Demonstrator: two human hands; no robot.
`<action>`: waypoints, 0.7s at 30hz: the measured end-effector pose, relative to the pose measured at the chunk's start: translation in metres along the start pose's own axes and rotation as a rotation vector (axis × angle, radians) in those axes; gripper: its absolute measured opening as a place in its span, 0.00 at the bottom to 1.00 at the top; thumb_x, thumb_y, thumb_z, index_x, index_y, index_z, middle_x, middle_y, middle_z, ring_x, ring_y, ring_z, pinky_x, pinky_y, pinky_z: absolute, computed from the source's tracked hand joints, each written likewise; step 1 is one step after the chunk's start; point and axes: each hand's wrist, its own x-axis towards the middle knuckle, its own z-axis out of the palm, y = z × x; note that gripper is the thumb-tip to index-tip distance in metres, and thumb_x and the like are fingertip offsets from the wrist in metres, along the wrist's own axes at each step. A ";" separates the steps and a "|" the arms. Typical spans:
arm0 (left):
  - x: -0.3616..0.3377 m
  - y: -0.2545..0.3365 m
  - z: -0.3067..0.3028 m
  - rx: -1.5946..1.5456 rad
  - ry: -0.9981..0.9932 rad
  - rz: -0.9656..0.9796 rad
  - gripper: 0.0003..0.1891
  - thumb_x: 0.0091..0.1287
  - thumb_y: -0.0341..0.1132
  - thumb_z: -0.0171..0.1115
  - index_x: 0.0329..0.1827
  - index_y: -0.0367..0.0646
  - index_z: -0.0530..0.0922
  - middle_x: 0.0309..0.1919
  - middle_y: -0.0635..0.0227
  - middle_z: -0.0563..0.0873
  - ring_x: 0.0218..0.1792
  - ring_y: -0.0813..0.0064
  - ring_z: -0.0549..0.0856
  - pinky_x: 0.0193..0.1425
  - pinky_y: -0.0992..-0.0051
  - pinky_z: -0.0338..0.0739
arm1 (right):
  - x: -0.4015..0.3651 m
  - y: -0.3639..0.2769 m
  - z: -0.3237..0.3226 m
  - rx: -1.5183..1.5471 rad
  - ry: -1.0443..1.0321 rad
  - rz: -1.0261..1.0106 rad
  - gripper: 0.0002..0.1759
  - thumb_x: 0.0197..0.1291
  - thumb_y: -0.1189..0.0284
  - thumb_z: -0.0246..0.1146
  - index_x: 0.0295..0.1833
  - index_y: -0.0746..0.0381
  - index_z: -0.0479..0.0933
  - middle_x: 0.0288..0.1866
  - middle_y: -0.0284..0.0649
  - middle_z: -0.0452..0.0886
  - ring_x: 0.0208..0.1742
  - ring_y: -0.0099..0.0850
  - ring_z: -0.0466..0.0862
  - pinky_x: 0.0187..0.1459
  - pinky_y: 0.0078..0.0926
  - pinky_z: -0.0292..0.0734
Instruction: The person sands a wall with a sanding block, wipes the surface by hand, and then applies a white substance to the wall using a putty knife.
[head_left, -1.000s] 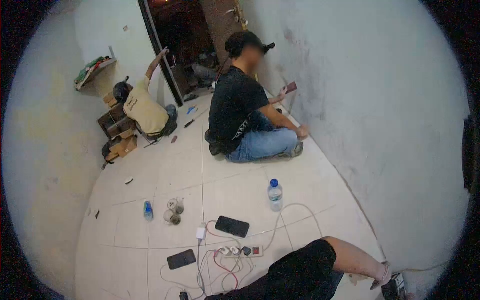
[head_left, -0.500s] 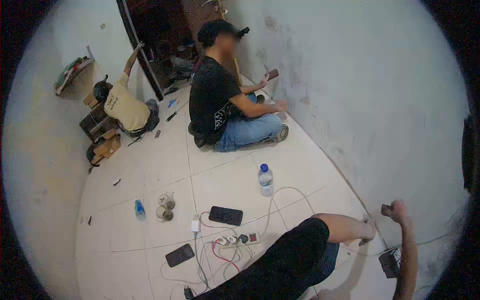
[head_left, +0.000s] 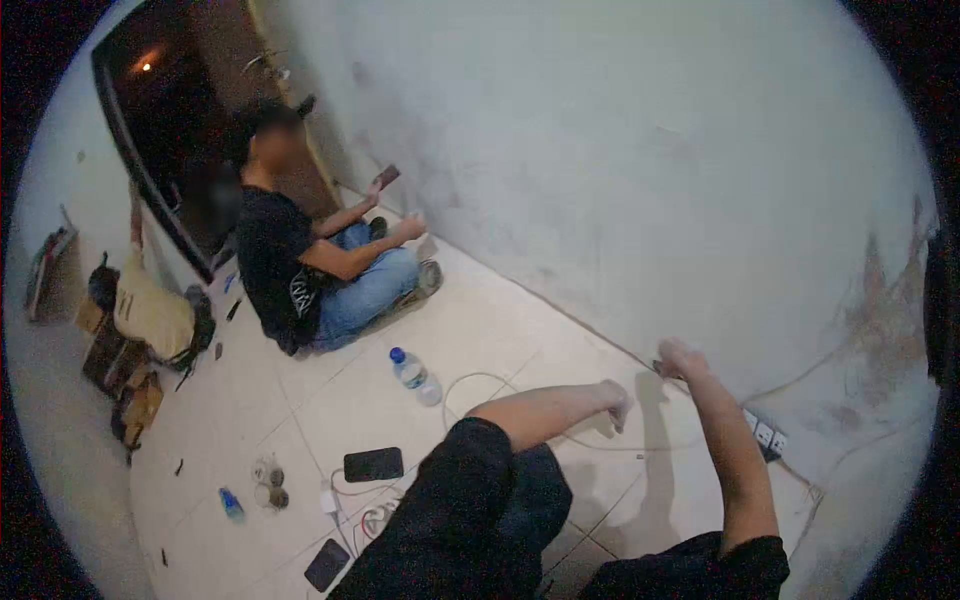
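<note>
My left hand hangs a little above the tiled floor with its fingers pointing down and slightly spread. Nothing shows in it. Beside the foot of the white wall, my right hand is closed around a small dark brown block, mostly hidden by the fingers now. Blur hides whether the block touches the wall. A clear water bottle with a blue cap stands on the floor to the left of my hands, and a pale cable loops behind my left forearm.
A person in black sits by the wall holding a brown block. Another person in yellow is at the far left. Two phones, glass jars, a blue packet and a socket strip lie around.
The view has swung right, so the people and floor items sit further left. My right hand appears lower and closer to my left hand, which has lifted from the floor.
</note>
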 end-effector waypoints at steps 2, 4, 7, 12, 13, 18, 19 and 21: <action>-0.012 0.021 -0.013 0.215 0.170 -0.215 0.28 0.43 0.56 0.69 0.39 0.43 0.81 0.33 0.59 0.84 0.38 0.60 0.83 0.43 0.64 0.77 | -0.001 -0.043 -0.056 0.168 -0.195 0.144 0.21 0.46 0.62 0.64 0.46 0.58 0.75 0.54 0.46 0.74 0.57 0.39 0.72 0.51 0.35 0.71; -0.051 0.049 -0.049 0.142 0.329 -0.215 0.28 0.47 0.55 0.65 0.46 0.44 0.80 0.40 0.60 0.84 0.41 0.62 0.83 0.44 0.63 0.78 | 0.019 -0.040 -0.048 0.124 -0.267 0.092 0.21 0.38 0.64 0.66 0.42 0.58 0.78 0.50 0.48 0.77 0.51 0.42 0.77 0.47 0.36 0.74; -0.046 0.025 -0.044 0.189 0.572 -0.358 0.38 0.46 0.56 0.66 0.54 0.36 0.71 0.46 0.55 0.80 0.47 0.57 0.80 0.47 0.60 0.77 | 0.019 -0.043 -0.041 0.196 -0.074 0.035 0.21 0.37 0.65 0.71 0.39 0.61 0.78 0.46 0.50 0.78 0.50 0.44 0.78 0.48 0.38 0.75; -0.056 0.019 -0.045 0.100 0.754 -0.412 0.54 0.42 0.61 0.69 0.61 0.27 0.54 0.58 0.45 0.67 0.57 0.52 0.71 0.55 0.58 0.72 | 0.020 -0.042 -0.057 0.269 -0.163 0.060 0.20 0.35 0.62 0.69 0.32 0.67 0.78 0.34 0.51 0.81 0.37 0.42 0.82 0.39 0.36 0.77; -0.061 0.029 -0.048 0.045 0.715 -0.462 0.56 0.40 0.62 0.69 0.62 0.28 0.52 0.56 0.46 0.68 0.57 0.52 0.71 0.54 0.59 0.73 | 0.019 -0.040 -0.055 0.329 -0.121 0.045 0.21 0.35 0.61 0.68 0.31 0.69 0.78 0.31 0.51 0.81 0.34 0.41 0.82 0.37 0.35 0.77; -0.056 0.033 -0.049 -0.073 0.799 -0.298 0.57 0.38 0.56 0.73 0.66 0.30 0.51 0.63 0.46 0.59 0.63 0.48 0.64 0.60 0.57 0.69 | 0.032 -0.030 -0.033 0.670 -0.323 0.161 0.21 0.43 0.57 0.66 0.33 0.66 0.79 0.31 0.42 0.82 0.35 0.30 0.81 0.37 0.32 0.78; -0.055 0.033 -0.047 -0.071 0.845 -0.267 0.58 0.38 0.56 0.73 0.66 0.31 0.52 0.63 0.45 0.59 0.63 0.47 0.63 0.60 0.57 0.69 | 0.030 -0.030 -0.030 0.775 -0.355 0.185 0.21 0.45 0.56 0.65 0.35 0.65 0.79 0.33 0.41 0.82 0.36 0.29 0.81 0.38 0.32 0.78; -0.060 0.041 -0.050 0.014 0.822 -0.232 0.58 0.36 0.56 0.74 0.66 0.33 0.52 0.64 0.45 0.58 0.64 0.45 0.61 0.61 0.56 0.68 | 0.026 -0.027 -0.024 0.885 -0.427 0.164 0.20 0.49 0.57 0.62 0.40 0.63 0.78 0.39 0.40 0.81 0.40 0.29 0.80 0.41 0.32 0.78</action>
